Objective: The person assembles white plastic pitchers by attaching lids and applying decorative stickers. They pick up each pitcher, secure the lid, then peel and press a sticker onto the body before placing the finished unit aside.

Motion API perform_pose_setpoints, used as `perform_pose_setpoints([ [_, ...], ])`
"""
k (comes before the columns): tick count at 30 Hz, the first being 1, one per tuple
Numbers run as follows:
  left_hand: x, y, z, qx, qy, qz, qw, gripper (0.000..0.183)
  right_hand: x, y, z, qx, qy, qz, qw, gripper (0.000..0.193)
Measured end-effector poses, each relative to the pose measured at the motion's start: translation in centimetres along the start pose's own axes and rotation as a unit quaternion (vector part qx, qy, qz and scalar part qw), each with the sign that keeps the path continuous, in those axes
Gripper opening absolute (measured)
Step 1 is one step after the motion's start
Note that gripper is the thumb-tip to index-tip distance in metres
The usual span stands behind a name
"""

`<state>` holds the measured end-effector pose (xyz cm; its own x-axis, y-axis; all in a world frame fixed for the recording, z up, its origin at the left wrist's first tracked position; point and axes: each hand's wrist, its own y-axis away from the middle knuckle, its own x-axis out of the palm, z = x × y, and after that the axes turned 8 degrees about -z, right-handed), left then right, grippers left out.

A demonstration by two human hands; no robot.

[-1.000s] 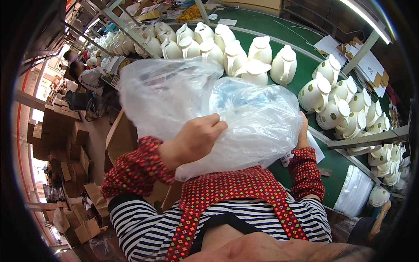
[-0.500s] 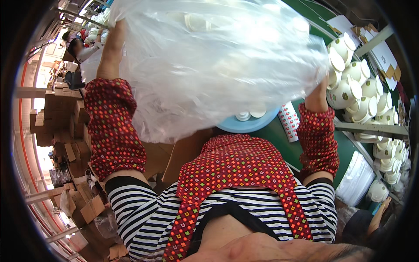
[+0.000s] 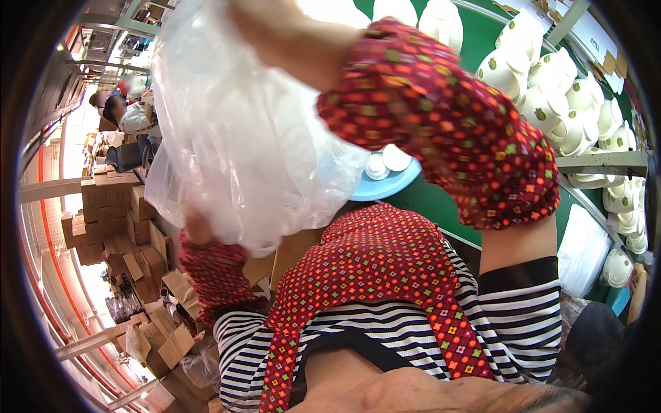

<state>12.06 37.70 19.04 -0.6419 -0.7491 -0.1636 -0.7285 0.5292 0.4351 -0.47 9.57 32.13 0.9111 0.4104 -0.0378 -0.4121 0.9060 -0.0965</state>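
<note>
A large clear plastic bag (image 3: 241, 131) hangs in crumpled folds in front of me, left of centre. My right hand (image 3: 272, 31) reaches across its top; motion smears the fingers, so its grip cannot be made out. Low on the bag's left side is my left hand (image 3: 198, 224), blurred and partly covered by the film, with its fingers hidden. Beside the bag's right edge, a light blue basin (image 3: 389, 186) shows partly, with small white pieces (image 3: 396, 158) in it. Several white rounded ceramic vessels (image 3: 441, 27) stand beyond my right forearm.
The green table (image 3: 441, 206) carries many stacked white cups or pots (image 3: 551, 103) at the right, behind a metal bar (image 3: 599, 164). A pile of clear plastic sheets (image 3: 582, 248) lies below them. Cardboard boxes (image 3: 110, 213) fill the left side, and another person (image 3: 131, 113) sits far left.
My right hand has swung left and up across the bag. My left hand has dropped toward me. The bag, spread wide before, now hangs narrower at the left, uncovering vessels behind.
</note>
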Motion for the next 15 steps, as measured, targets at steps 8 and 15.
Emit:
perform_pose_setpoints([
  [8,2.3,-4.1,-6.2,0.135,0.039,-0.029,0.990,0.076,-1.9,3.1,1.3,-0.395,0.090,0.190,0.895,0.068],
  [15,-2.0,-0.7,-9.6,0.234,0.064,-0.017,0.970,0.077,-14.6,0.2,-12.7,-0.214,0.390,0.320,0.836,0.021],
])
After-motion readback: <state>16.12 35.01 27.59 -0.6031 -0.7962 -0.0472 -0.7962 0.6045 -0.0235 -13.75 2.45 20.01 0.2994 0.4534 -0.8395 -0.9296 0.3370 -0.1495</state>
